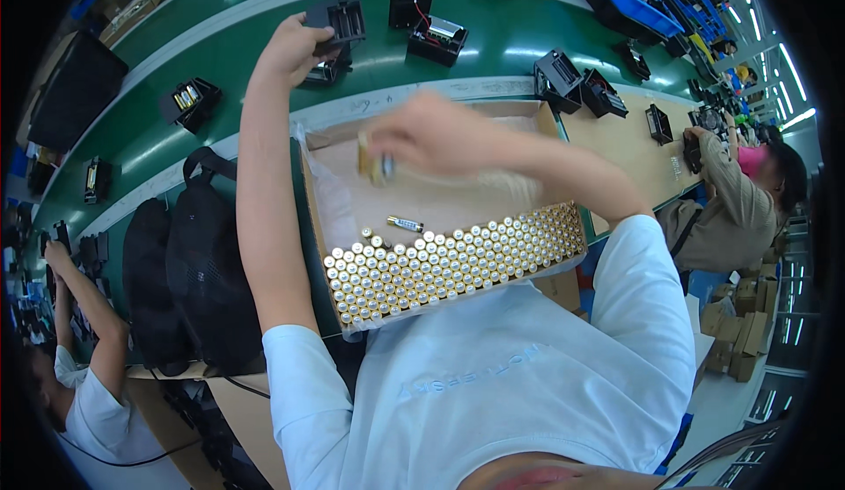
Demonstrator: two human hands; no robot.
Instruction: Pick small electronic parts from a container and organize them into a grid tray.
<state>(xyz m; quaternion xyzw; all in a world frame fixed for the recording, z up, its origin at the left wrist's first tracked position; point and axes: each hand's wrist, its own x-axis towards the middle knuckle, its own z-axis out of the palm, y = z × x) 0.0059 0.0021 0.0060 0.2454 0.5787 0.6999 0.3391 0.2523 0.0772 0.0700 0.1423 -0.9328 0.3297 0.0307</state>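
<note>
Batteries (pixel 378 170) | right hand (pixel 424 136): grip pinching them | left hand (pixel 295 47): grip clasping black case (pixel 346 22)

One held case (pixel 346 22), one carton (pixel 506 114), over a hundred upright batteries (pixel 422 274), one flat battery (pixel 405 223), perhaps two blurred batteries (pixel 363 157).
</note>
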